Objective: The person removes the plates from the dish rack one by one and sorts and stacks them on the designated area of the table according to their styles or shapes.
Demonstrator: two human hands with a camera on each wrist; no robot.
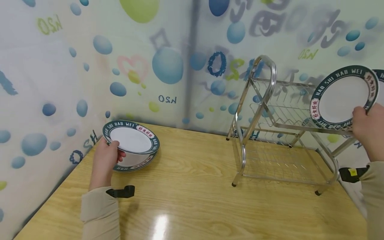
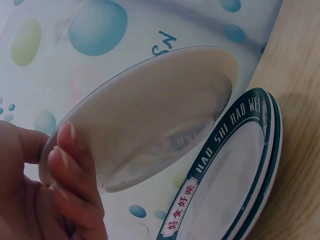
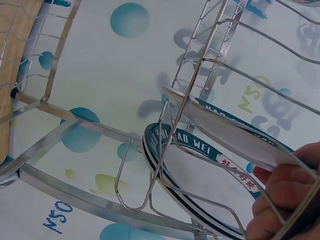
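Note:
My left hand (image 1: 105, 155) pinches the near left rim of a white plate (image 1: 132, 140) with a green lettered border. That plate is tilted over a small stack of matching plates (image 2: 235, 165) on the table; its underside shows in the left wrist view, fingers beneath, thumb on the rim. At the right, my right hand (image 1: 370, 128) grips the lower right rim of another such plate (image 1: 343, 96), which stands nearly upright at the upper tier of a metal dish rack (image 1: 271, 83). A further matching plate (image 3: 200, 175) stands among the rack wires beside it.
The rack stands on a wooden table (image 1: 186, 186), its lower wire shelf (image 1: 276, 163) close above the tabletop. Behind and to the left hangs a pale backdrop (image 1: 183, 30) printed with coloured drops. Black straps (image 1: 121, 192) circle both wrists.

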